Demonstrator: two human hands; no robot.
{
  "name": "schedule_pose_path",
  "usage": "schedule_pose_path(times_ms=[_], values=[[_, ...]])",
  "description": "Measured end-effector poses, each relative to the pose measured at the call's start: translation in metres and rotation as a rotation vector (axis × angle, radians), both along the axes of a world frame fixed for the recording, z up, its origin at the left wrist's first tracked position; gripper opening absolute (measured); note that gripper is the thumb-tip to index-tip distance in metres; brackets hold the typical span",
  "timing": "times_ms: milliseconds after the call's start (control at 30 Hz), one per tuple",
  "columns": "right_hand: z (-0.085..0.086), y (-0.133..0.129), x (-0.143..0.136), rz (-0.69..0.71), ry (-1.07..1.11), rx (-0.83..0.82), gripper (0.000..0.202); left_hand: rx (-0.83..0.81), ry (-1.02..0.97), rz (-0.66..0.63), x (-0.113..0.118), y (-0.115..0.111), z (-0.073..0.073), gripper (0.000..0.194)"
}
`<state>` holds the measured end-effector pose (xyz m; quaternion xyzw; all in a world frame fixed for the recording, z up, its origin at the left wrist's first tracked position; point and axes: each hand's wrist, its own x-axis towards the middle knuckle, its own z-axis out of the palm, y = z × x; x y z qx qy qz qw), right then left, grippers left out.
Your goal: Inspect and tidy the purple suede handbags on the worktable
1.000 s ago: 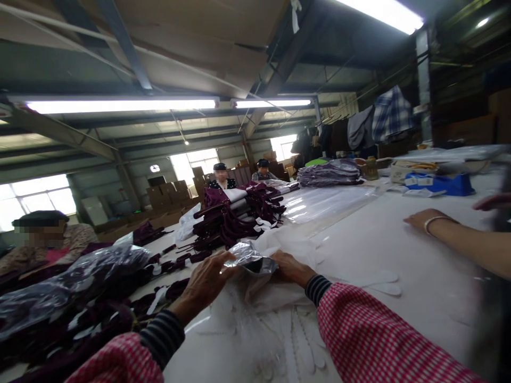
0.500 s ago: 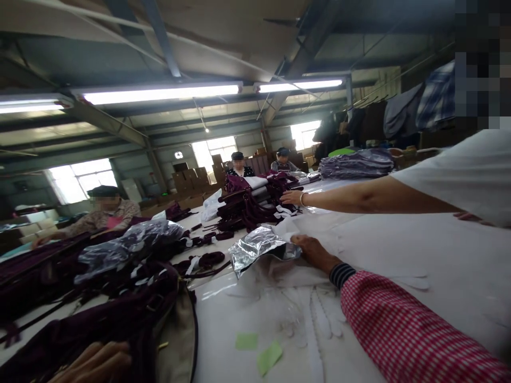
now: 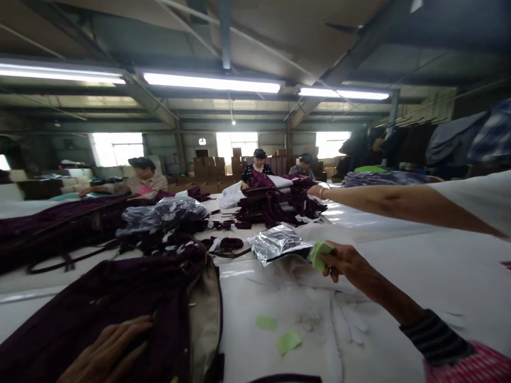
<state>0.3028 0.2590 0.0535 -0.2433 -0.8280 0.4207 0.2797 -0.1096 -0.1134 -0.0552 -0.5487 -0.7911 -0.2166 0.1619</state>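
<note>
My left hand (image 3: pixel 109 348) lies flat on a dark purple bag (image 3: pixel 139 282) at the lower left, fingers stretched out over the fabric. The bag's beige lining (image 3: pixel 205 303) shows along its open edge. Green paper slips (image 3: pixel 319 255) are pinched in my right hand (image 3: pixel 345 263), beside the dark mouth of a silver foil pouch (image 3: pixel 279 242). Whether the hand touches the pouch I cannot tell. Two more green slips (image 3: pixel 266 322) (image 3: pixel 289 342) lie on the white table (image 3: pixel 247 287) between my hands.
A co-worker's bare arm (image 3: pixel 371 199) reaches in from the right to a stack of purple bags (image 3: pixel 275 205). Clear plastic wrapping (image 3: pixel 163 210) covers purple goods at left. Coiled purple straps (image 3: pixel 229 243) lie mid-table. Several people work across the table.
My right hand has drawn back from the foil pouch, and green slips now show in its fingers. The view has levelled and swung left. My left hand stays on the purple bag.
</note>
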Motion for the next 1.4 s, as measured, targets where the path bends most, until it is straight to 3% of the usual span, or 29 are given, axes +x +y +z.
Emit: schedule_pose_path(times_ms=[100, 200, 300, 367, 467, 600, 767, 900, 1100, 1200, 1333, 1400], values=[[0.003, -0.057, -0.025, 0.232, -0.148, 0.105, 0.022, -0.086, -0.098, 0.024, -0.003, -0.028, -0.004, 0.039], [-0.015, -0.092, -0.058, 0.262, -0.366, 0.503, 0.02, -0.124, -0.111, 0.03, -0.004, -0.03, -0.003, 0.04], [-0.042, -0.099, -0.085, 0.175, -0.559, 0.866, 0.031, -0.116, -0.096, -0.004, -0.002, -0.028, -0.002, 0.038], [-0.055, -0.093, -0.093, 0.174, -0.644, 0.938, 0.039, -0.09, -0.087, -0.025, 0.0, -0.027, 0.0, 0.038], [-0.059, -0.081, -0.09, 0.22, -0.631, 0.887, 0.049, -0.058, -0.107, -0.039, 0.007, -0.026, 0.008, 0.036], [-0.05, -0.074, -0.081, 0.251, -0.608, 0.758, 0.033, -0.059, -0.187, -0.019, 0.016, -0.02, 0.023, 0.035], [-0.045, -0.075, -0.081, 0.252, -0.604, 0.773, 0.03, -0.061, -0.226, -0.023, 0.017, -0.018, 0.023, 0.034], [-0.043, -0.075, -0.081, 0.171, -0.573, 0.808, 0.028, -0.066, -0.221, -0.021, 0.015, -0.019, 0.02, 0.034], [-0.027, -0.071, -0.082, -0.005, -0.343, 0.731, 0.023, -0.07, -0.116, -0.033, 0.016, -0.019, 0.021, 0.028], [-0.026, -0.075, -0.087, 0.004, -0.271, 0.603, 0.03, -0.119, 0.014, -0.116, 0.026, -0.017, 0.036, 0.026], [-0.029, -0.088, -0.101, 0.112, -0.208, 0.372, 0.035, -0.283, 0.159, -0.244, 0.054, 0.003, 0.075, 0.05], [-0.031, -0.097, -0.111, 0.151, -0.166, 0.282, 0.035, -0.4, 0.183, -0.317, 0.065, 0.02, 0.091, 0.048]])
